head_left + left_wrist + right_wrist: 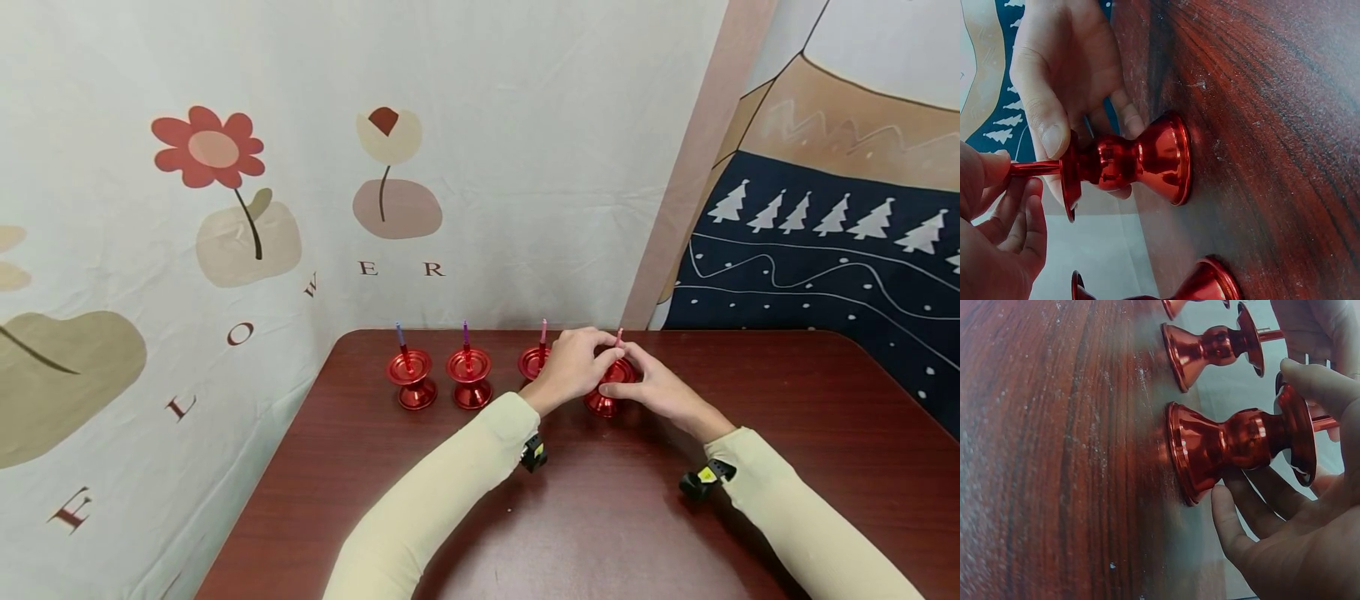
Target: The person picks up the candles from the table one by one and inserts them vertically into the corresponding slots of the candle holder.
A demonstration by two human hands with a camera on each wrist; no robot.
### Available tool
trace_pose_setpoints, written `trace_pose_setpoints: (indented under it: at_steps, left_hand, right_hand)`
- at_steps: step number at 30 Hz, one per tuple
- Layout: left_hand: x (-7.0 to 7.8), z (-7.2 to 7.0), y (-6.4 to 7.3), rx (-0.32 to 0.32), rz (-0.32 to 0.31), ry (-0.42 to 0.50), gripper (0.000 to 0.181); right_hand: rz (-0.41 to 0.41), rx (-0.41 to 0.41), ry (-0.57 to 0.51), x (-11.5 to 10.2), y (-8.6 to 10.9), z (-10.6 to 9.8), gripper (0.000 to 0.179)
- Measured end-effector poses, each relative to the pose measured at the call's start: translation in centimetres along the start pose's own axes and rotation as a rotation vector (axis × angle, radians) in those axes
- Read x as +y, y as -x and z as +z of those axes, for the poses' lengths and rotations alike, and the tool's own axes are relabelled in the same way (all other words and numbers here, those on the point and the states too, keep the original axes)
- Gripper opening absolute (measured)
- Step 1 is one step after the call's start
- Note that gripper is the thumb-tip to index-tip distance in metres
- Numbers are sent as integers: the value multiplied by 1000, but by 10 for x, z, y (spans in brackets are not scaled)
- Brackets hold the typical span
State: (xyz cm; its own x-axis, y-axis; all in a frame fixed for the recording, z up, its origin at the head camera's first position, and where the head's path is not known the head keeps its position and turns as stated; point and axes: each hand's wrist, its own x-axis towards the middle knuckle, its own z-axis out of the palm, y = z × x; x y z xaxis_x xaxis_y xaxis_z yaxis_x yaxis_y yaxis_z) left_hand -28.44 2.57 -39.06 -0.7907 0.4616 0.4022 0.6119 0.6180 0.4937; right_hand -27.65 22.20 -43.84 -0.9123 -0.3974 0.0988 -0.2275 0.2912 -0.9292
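At the right end of a row of red metal candle holders, both hands meet around one candle holder (602, 405), upright on the table. A thin pink candle (619, 333) shows above its tube, between the fingertips. My left hand (576, 365) pinches the candle at the top of the tube; in the left wrist view those fingers hide it. My right hand (658, 388) grips the holder's dish (1300, 434), thumb at the rim and other fingers around the far side of the stem.
To the left stand more red holders: one with a blue candle (401, 335), one with a purple candle (466, 333), and one with a pink candle (543, 332) partly behind the left hand. The brown table (600, 517) backs onto a printed cloth (540, 167).
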Motion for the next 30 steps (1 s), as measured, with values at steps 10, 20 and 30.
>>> trace_pose_setpoints:
  at_steps: [10,20,30]
  left_hand:
    - [-3,4,-3,-12,-33,-21,29]
    - [-11,9,7,-93,-105,54,44]
    - [-24,6,29,-91,-38,89,53]
  right_hand:
    - [-46,-11,33,-2,-3,-2,74]
    - [-64,0,113,1,-11,-5,61]
    - [-52,-18,112,3,-15,-8,66]
